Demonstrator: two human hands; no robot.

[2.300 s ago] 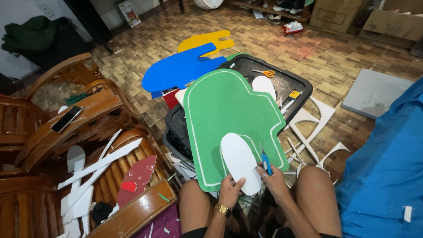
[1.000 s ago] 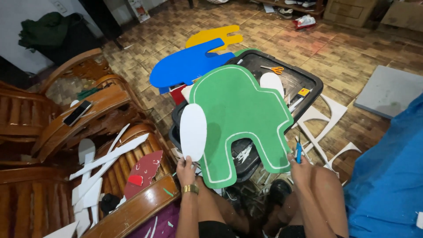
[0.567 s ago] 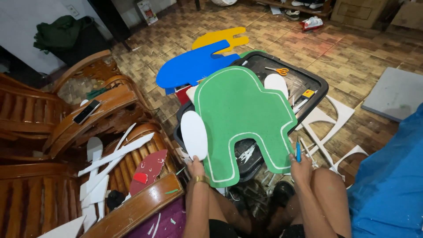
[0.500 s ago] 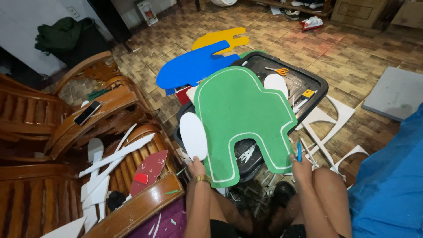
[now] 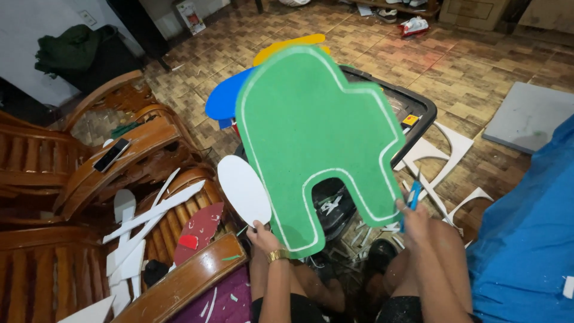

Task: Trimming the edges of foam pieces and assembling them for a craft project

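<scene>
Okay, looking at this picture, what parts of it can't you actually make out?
- Head view: the black bin is mostly covered by the green foam cutout; its contents are hidden.
- The blue cutout and yellow cutout show only edges behind the green one.
- The right hand holds a blue tool, too small and blurred to identify.
- The left hand fingers' grip on the white oval piece is hidden by the pieces.

A: What colours are the foam pieces?
B: The big cutout [image 5: 317, 137] is green with a white outline; the oval [image 5: 243, 189], at its eight o'clock, is plain white.
A: Behind it?
B: Blue [image 5: 222, 98] and yellow [image 5: 287, 46] shapes at eleven and twelve o'clock, a black bin [image 5: 418, 107], brown patterned floor tiles [image 5: 466, 54].
</scene>
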